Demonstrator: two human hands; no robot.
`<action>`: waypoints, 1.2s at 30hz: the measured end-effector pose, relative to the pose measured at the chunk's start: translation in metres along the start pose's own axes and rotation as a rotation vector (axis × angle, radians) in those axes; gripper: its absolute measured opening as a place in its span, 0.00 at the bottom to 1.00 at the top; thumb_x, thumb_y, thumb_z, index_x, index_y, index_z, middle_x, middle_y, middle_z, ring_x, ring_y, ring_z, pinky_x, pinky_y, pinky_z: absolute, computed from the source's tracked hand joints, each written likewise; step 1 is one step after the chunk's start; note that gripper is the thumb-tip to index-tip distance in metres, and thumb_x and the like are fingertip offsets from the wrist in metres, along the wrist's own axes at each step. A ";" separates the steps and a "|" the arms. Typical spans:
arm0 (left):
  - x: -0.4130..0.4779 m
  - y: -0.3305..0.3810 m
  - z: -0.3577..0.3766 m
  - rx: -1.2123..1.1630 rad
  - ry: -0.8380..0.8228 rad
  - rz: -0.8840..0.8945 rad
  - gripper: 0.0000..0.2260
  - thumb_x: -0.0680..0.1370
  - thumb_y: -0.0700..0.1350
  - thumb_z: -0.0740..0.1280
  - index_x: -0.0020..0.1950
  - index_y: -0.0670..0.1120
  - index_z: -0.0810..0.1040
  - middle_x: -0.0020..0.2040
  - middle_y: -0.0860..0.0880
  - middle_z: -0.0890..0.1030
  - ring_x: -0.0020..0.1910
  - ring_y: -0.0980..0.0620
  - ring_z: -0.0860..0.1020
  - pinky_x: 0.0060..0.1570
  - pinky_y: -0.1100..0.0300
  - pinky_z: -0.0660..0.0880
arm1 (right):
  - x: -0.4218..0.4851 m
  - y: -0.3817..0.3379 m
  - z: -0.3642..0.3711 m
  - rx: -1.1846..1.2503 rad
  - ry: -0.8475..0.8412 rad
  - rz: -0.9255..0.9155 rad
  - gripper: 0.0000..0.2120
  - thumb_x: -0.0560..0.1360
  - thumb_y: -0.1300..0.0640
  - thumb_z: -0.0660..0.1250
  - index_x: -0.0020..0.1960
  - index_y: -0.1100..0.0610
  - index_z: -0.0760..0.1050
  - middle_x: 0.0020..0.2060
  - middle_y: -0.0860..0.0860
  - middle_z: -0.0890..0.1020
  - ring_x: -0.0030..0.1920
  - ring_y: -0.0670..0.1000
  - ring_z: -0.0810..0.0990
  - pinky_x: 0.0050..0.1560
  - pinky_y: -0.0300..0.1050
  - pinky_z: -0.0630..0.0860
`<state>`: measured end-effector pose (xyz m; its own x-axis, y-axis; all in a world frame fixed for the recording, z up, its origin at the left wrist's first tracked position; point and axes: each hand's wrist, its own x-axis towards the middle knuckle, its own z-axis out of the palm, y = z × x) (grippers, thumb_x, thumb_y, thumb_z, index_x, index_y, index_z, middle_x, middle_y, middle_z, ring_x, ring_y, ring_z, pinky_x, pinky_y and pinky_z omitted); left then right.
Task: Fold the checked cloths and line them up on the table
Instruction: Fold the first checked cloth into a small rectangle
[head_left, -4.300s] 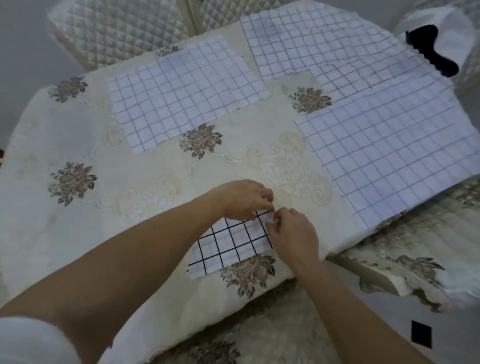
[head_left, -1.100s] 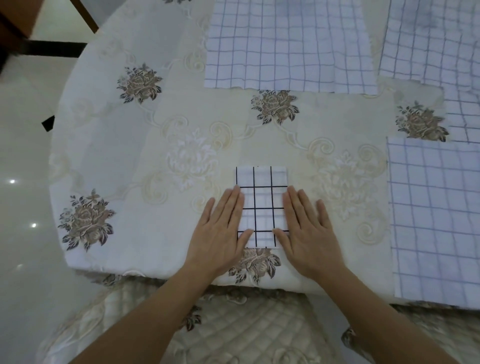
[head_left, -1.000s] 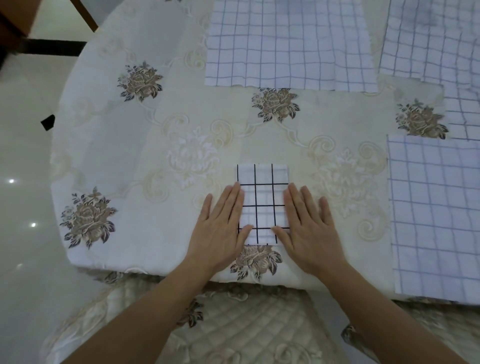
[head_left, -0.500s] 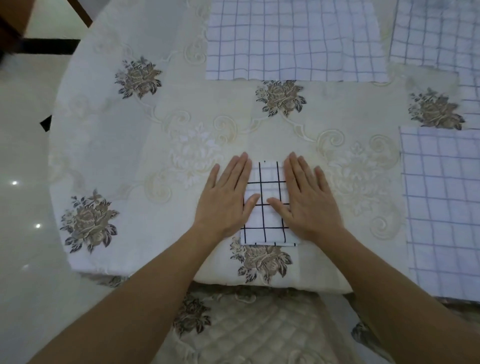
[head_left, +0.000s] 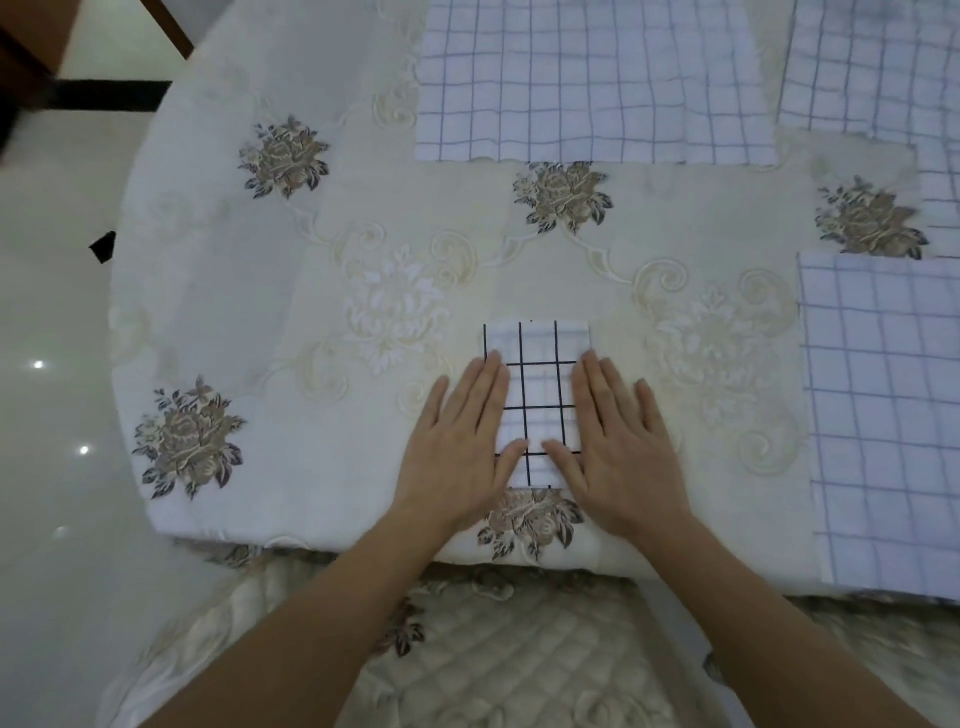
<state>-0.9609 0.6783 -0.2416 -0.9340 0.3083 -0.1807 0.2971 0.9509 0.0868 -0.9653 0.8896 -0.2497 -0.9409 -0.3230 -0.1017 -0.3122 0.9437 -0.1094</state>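
A small folded white cloth with black checks (head_left: 537, 384) lies flat near the table's front edge. My left hand (head_left: 460, 441) presses flat on its left side, fingers straight. My right hand (head_left: 621, 441) lies flat on its right side, fingers straight too. Both thumbs rest on the cloth's lower part. A large unfolded blue-checked cloth (head_left: 587, 78) is spread at the back. Another blue-checked cloth (head_left: 883, 405) lies spread at the right. A third one (head_left: 878, 57) shows at the back right corner.
The round table (head_left: 270, 312) wears a cream tablecloth with brown flower prints. A quilted chair seat (head_left: 467, 660) sits just below the front edge. Shiny floor lies to the left, with a dark wooden leg (head_left: 31, 67) at top left.
Both hands have slid back down the folded cloth toward me, uncovering its far end. Seconds ago they were pinching its corner while folding.
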 end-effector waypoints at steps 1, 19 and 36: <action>-0.003 -0.004 0.001 0.008 0.007 -0.008 0.32 0.84 0.61 0.42 0.81 0.43 0.41 0.82 0.47 0.40 0.80 0.51 0.40 0.78 0.45 0.49 | -0.003 0.001 0.001 -0.001 0.018 0.014 0.38 0.82 0.35 0.43 0.82 0.60 0.49 0.81 0.55 0.50 0.81 0.53 0.48 0.79 0.60 0.52; -0.002 -0.002 -0.036 -0.457 0.102 -0.152 0.26 0.82 0.50 0.62 0.78 0.43 0.62 0.78 0.45 0.63 0.74 0.46 0.64 0.75 0.47 0.63 | 0.004 0.010 -0.049 0.090 -0.012 0.191 0.29 0.81 0.43 0.59 0.77 0.57 0.63 0.75 0.57 0.68 0.73 0.61 0.69 0.68 0.61 0.71; 0.019 0.034 -0.053 -0.642 0.116 -0.762 0.09 0.80 0.51 0.67 0.54 0.47 0.79 0.47 0.49 0.82 0.44 0.51 0.78 0.43 0.59 0.71 | 0.033 -0.029 -0.060 0.632 -0.052 0.816 0.07 0.79 0.49 0.66 0.50 0.53 0.72 0.42 0.47 0.78 0.42 0.49 0.75 0.36 0.44 0.65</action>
<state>-0.9789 0.7147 -0.1900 -0.8542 -0.4141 -0.3146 -0.5200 0.6882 0.5060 -0.9957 0.8558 -0.1909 -0.8240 0.3814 -0.4189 0.5583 0.6723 -0.4862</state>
